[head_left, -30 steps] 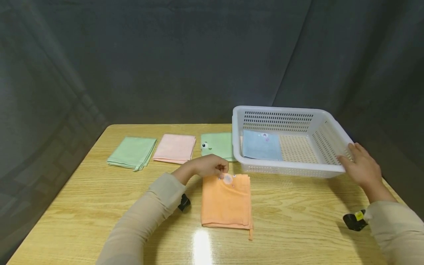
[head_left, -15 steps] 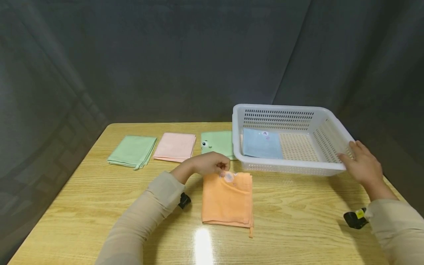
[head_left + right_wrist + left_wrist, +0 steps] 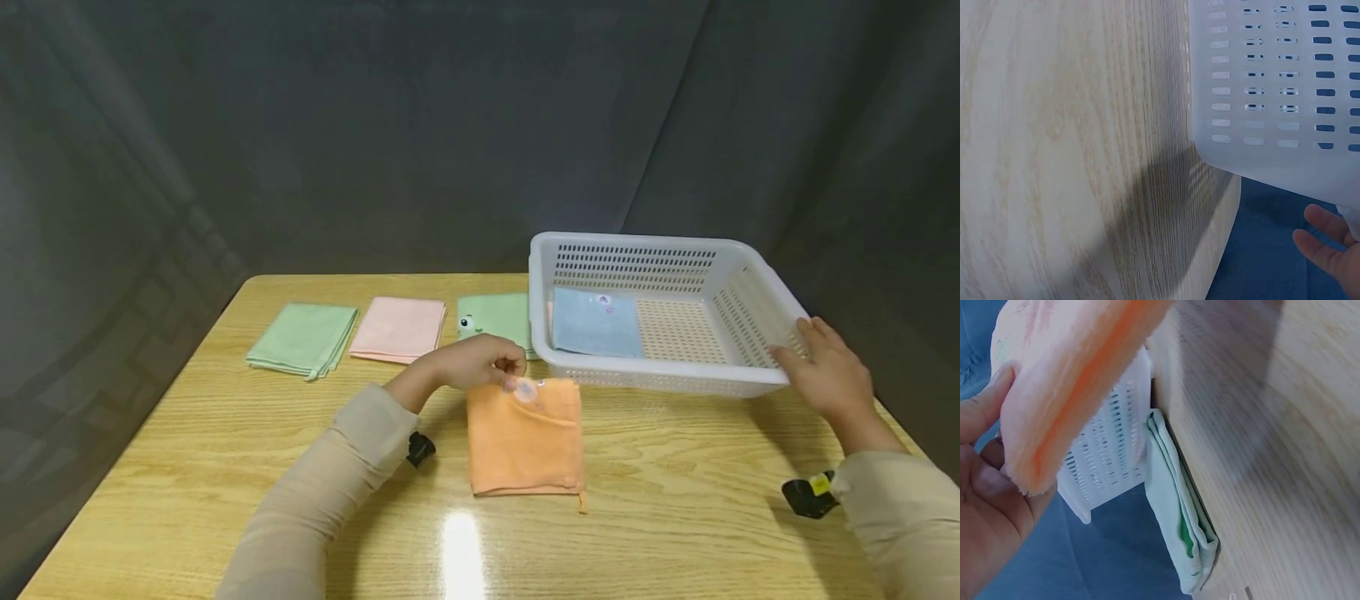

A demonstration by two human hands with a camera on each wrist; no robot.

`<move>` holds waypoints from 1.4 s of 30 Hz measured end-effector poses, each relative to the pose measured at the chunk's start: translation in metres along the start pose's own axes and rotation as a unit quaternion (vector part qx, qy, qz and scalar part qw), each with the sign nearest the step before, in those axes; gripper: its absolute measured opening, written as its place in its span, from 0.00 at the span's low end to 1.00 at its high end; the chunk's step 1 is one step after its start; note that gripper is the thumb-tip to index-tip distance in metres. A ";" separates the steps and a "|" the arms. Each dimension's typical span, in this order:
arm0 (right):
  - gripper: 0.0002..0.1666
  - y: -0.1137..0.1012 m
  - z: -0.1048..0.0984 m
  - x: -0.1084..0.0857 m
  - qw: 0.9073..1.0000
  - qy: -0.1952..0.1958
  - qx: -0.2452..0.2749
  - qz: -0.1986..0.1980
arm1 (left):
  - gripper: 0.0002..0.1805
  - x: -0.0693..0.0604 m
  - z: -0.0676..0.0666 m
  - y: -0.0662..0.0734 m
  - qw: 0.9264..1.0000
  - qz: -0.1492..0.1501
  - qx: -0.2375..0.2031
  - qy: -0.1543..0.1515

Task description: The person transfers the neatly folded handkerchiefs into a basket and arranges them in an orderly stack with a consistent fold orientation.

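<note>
At table's point(image 3: 675, 492) far right, white basket point(image 3: 667, 366) holds folded blue cloth point(image 3: 596, 325) toward its left end, pale pinkish edge point(image 3: 551, 317) just beside it. Right hand point(image 3: 831, 371) grips basket's right end, thumb over rim; right wrist view adds fingertips point(image 3: 1316, 247) outside wall. Left hand point(image 3: 480, 360) pinches orange cloth point(image 3: 525, 437) by top edge, in front of basket; left wrist view shows thick fold raised above wood. Eye-print green cloth point(image 3: 498, 312): right end hidden by basket wall in head view. Room between orange cloth and right hand; table's right edge near right hand.
</note>
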State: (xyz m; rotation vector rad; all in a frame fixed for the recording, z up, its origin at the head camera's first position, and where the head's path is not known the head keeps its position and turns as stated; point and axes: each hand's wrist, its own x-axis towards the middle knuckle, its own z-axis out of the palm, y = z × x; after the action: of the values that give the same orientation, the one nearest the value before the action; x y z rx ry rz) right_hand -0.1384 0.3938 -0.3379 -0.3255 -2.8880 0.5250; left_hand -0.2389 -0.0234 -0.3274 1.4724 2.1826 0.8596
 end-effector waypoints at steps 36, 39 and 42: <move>0.38 0.001 -0.001 0.002 1.000 0.006 0.001 -0.006 | 0.06 -0.006 -0.018 0.022 0.997 0.047 0.028 0.051; 0.38 0.001 -0.001 0.002 1.000 0.007 0.000 -0.009 | 0.07 -0.006 -0.017 0.023 0.997 0.052 0.029 0.057; 0.38 0.001 -0.001 0.001 1.000 0.007 0.000 -0.009 | 0.06 -0.006 -0.017 0.023 0.996 0.056 0.031 0.062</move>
State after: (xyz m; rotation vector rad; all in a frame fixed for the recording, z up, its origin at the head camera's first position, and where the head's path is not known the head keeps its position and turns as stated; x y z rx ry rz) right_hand -0.1385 0.3956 -0.3375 -0.3011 -2.8750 0.5167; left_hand -0.2304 -0.0271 -0.2996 1.6259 2.2525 0.9519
